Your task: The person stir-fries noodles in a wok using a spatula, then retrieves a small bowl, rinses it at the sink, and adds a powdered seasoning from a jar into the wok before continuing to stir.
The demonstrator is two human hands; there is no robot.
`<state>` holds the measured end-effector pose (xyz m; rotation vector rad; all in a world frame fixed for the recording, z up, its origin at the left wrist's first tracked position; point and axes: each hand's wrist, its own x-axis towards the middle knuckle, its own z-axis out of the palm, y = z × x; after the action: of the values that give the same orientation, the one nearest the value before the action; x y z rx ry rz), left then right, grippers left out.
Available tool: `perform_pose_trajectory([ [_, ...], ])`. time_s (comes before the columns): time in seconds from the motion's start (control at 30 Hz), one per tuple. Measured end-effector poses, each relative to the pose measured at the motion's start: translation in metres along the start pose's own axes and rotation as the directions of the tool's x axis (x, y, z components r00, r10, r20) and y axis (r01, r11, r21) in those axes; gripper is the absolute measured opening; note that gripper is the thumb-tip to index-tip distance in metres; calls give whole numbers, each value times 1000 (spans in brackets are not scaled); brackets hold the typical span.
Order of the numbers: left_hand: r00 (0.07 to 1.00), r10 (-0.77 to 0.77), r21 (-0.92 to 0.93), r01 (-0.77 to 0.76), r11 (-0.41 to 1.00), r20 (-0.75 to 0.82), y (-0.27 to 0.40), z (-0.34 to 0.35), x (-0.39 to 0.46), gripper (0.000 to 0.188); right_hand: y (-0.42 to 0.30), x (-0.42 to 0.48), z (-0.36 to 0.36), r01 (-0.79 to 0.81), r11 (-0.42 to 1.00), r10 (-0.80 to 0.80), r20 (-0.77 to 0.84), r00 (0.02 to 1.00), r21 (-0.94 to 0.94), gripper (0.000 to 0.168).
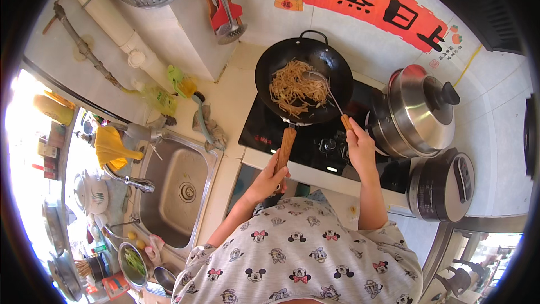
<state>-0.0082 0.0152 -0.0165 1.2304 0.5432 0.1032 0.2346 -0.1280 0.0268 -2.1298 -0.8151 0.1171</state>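
A black wok (337, 63) stands on the left side of the black glass gas hob (308, 143). In its bowl lies a heap of light brown cooked strips (295, 84), like noodles or shreds, with a few pale green bits. My left hand (268, 179) is closed round the wok's wooden handle (287, 147). With my right hand (360, 147) I hold the wooden grip of a metal spatula or ladle (333, 97); its head rests among the strips, at the right part of the heap.
Right of the wok is a lidded steel pot (415, 114), with an electric cooker (441, 188) below it. A steel sink (177, 194) lies to the left, beside a rag (215, 131) and a dish brush (202, 118). Bowls, one with green vegetable pieces (134, 261), stand at lower left.
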Motion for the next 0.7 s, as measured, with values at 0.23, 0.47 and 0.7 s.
perform_pose_trajectory([
  [0.23,1000,-6,-34,6,999,9,1,1,-2,63,-65,-31,-101,281,850,-257,114,960,-446,46],
  [0.47,1000,-10,-31,10,999,7,-2,-1,0,64,-69,-18,-90,367,781,-268,260,928,-506,38],
  [0.7,1000,-30,-54,29,998,-10,1,1,-2,63,-65,-28,-130,149,989,-141,220,965,-19,35],
])
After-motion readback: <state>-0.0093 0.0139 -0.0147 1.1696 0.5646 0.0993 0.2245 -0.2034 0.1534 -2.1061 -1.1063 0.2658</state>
